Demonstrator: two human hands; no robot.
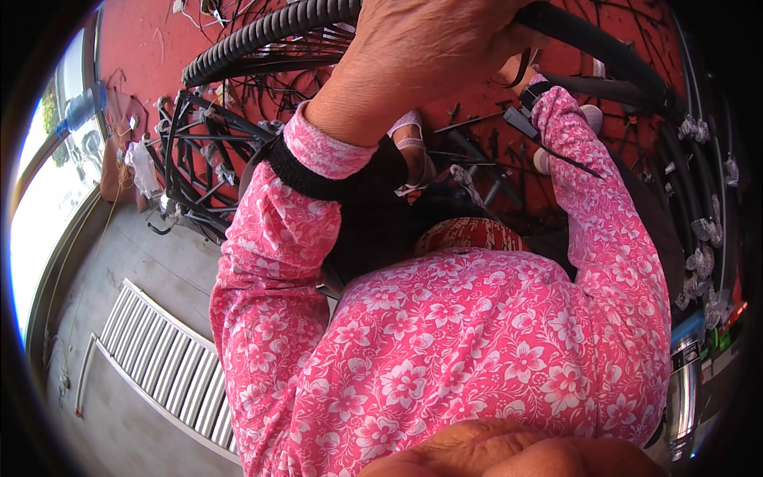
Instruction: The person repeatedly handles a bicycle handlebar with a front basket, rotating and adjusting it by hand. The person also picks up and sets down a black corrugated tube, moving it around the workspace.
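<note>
My left hand (441, 48) reaches across the top of the view, its back toward me and its fingertips out of sight. It is closed over a black hose; a ribbed grey-black length (270, 38) runs out to the left and a smoother black length (600, 52) to the right. My right hand (513, 73) is just beyond it, mostly hidden behind the left hand, so its fingers do not show. A thin black strip (522, 70) curves beside the right hand. Near the right cuff hangs a flat black strap (520, 123) with a narrow tail.
Black cables and loose pieces litter the red surface (147, 40). A black tubular frame (187, 151) stands at left. Long black hoses with plastic-wrapped ends (703, 230) line the right side. A slatted metal rack (163, 350) lies on the grey floor (143, 246) at lower left.
</note>
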